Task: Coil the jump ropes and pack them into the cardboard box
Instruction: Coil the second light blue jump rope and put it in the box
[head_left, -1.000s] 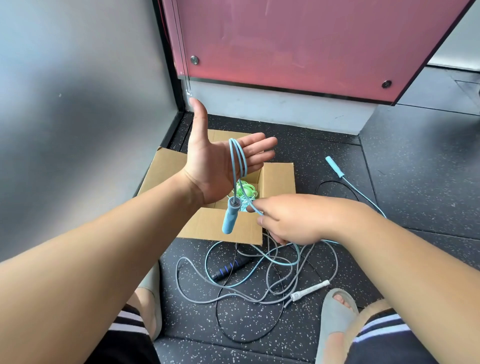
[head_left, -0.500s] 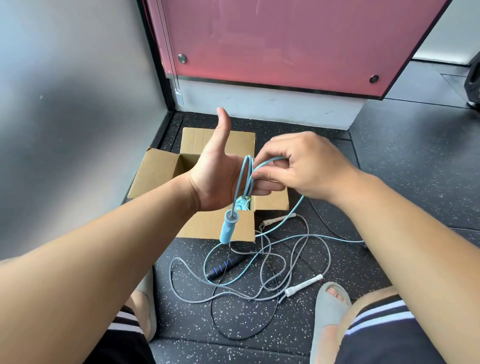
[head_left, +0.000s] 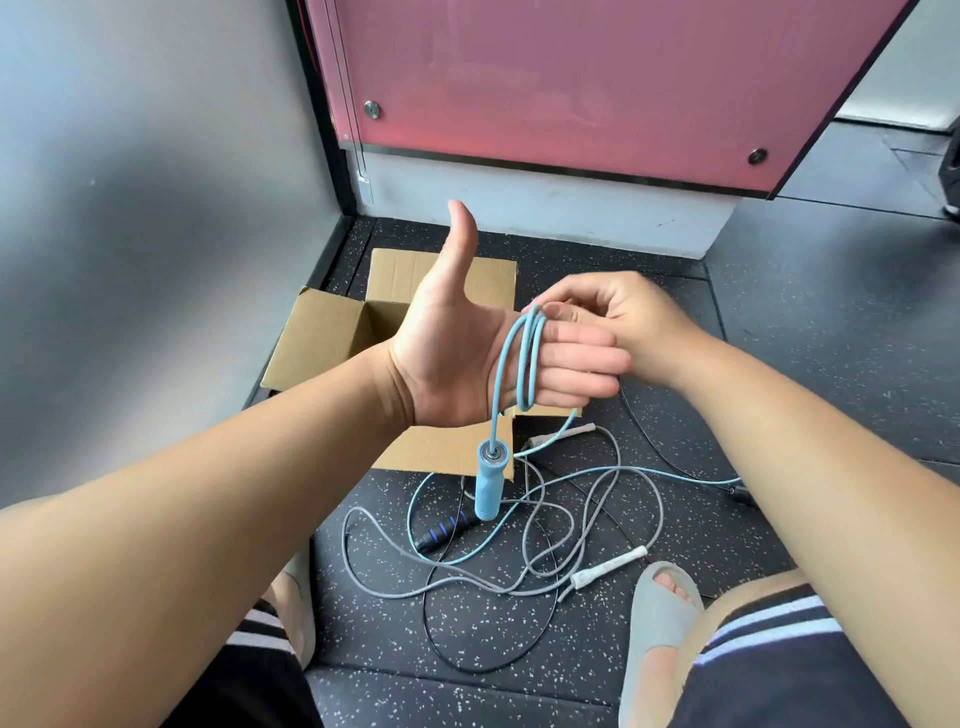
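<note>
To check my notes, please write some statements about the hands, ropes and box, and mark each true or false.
1. The blue rope is looped around the open left hand. True.
2. The blue handle lies in the cardboard box. False: it hangs below the left hand.
3. The right hand pinches the blue rope. True.
4. The grey rope is neatly coiled. False: it lies loose on the floor.

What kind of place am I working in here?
Likely a gym corner: speckled rubber floor tiles, jump ropes tangled on them, a blue rope looped round the left hand, and a bolted pink wall panel.
</note>
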